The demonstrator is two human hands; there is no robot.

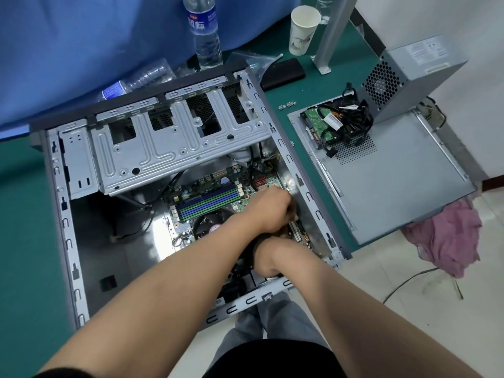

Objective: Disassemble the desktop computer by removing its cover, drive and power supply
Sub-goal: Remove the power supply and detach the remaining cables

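Note:
The open computer case (68,214) lies on the green table, its motherboard (207,197) and empty drive cage (174,143) exposed. My left hand (272,205) reaches over the motherboard to the case's right wall, fingers curled; what they hold is hidden. My right hand (266,257) bends down into the case just below it, fingers out of sight. To the right lies the removed cover (395,186). On it sit the hard drive (316,124), the grey power supply (425,66) and its black cables (351,118).
Three small screws (287,105) lie between case and cover. Behind the case stand a water bottle (204,31), a paper cup (302,28), a metal post (332,31) and a black flat object (283,73). A pink cloth (447,238) hangs under the cover's overhanging corner.

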